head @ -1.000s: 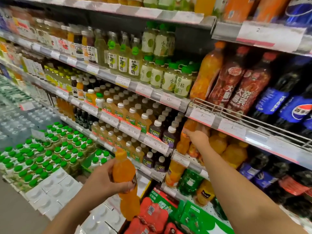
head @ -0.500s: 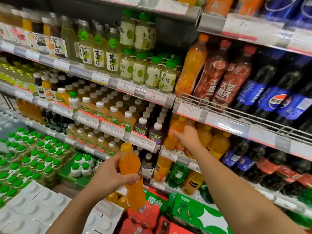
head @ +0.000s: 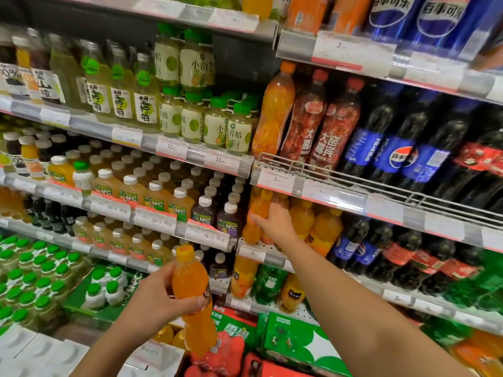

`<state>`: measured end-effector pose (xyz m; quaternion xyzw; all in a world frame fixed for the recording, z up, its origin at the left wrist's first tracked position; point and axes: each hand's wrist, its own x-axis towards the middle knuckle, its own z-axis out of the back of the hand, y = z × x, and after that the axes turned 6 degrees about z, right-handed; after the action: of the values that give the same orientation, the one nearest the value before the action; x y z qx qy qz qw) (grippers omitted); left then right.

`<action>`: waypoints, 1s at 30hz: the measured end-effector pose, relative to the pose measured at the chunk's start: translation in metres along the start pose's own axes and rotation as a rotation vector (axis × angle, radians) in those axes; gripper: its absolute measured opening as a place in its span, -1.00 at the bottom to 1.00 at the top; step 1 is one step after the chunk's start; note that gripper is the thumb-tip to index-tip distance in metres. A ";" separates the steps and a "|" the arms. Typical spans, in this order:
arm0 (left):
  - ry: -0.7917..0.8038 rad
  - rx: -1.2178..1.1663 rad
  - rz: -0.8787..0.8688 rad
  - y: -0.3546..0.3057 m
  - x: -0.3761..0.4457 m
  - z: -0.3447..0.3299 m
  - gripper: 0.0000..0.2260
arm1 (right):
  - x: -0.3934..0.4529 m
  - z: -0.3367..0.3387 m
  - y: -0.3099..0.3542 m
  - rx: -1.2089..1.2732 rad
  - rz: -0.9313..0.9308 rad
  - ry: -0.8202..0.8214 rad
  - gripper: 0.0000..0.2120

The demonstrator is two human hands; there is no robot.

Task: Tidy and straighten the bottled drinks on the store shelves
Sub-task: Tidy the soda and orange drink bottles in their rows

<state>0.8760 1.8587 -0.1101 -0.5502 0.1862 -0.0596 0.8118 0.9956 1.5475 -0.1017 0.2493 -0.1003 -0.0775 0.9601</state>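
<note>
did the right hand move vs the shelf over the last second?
Barely. The right hand stays on the same orange bottle, just under the price rail. Most of the apparent shift is the camera moving.

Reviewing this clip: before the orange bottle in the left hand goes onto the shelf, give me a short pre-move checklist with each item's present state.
1. Left hand grips the held orange bottle firmly round its middle: ok.
2. Held bottle's cap on: ok.
3. Right hand steadies a shelf orange bottle: ok.
4. Free slot in the orange bottle row: cannot tell, the hand and the price rail hide it.
5. Neighbouring orange bottles upright: ok for those visible.
6. Held bottle upright: not ok, it tilts.
</note>
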 end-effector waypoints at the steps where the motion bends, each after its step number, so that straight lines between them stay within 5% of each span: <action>1: 0.003 0.008 0.000 0.002 0.000 0.000 -0.47 | -0.001 -0.001 0.000 -0.002 0.002 -0.009 -0.59; 14: 0.018 0.014 -0.025 0.018 0.001 -0.003 -0.50 | -0.036 -0.020 -0.016 0.156 0.122 -0.161 -0.50; 30: 0.044 0.053 -0.073 0.010 0.010 -0.007 -0.51 | -0.038 -0.014 -0.010 0.175 0.075 -0.125 -0.48</action>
<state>0.8813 1.8532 -0.1237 -0.5336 0.1824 -0.1062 0.8190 0.9607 1.5528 -0.1241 0.3229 -0.1758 -0.0478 0.9287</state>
